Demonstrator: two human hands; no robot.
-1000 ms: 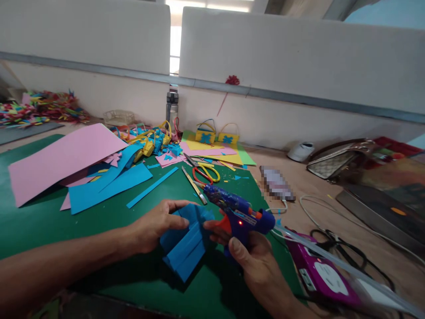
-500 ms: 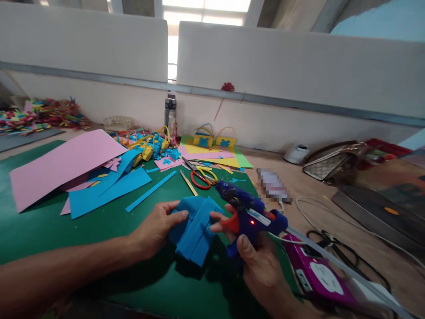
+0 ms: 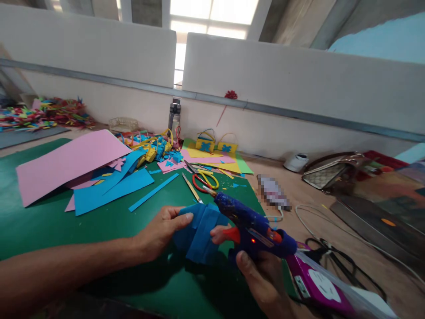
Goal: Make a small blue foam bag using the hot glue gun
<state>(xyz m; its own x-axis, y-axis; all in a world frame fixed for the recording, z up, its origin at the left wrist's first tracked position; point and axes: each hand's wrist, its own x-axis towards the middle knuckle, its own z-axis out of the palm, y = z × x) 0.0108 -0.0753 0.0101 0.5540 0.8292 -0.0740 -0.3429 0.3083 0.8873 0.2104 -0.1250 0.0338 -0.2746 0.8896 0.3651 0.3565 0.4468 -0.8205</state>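
Note:
My left hand (image 3: 162, 232) pinches the left side of a folded blue paper piece (image 3: 203, 230), thumb on top, above the green mat (image 3: 139, 283). In my right hand (image 3: 262, 279) is a dark blue hot glue gun (image 3: 247, 219) with an orange trigger and a lit red light. Its nozzle points up and to the left, apart from the paper. A finger of my right hand lies at the paper's right edge. Beyond the paper are red-and-yellow-handled scissors (image 3: 207, 180) and a craft knife (image 3: 192, 189).
At the left lie a pink sheet (image 3: 69, 164) and a blue sheet (image 3: 113, 192). Small paper bags (image 3: 151, 153) are heaped behind, with two yellow ones (image 3: 205, 144) by the wall. A purple power strip (image 3: 318, 283), cables and a handbag (image 3: 332, 170) occupy the right.
The glue gun has dropped slightly and shifted right, its nozzle now clearly visible. The blue paper has turned a little in my left hand. The whole view has shifted slightly.

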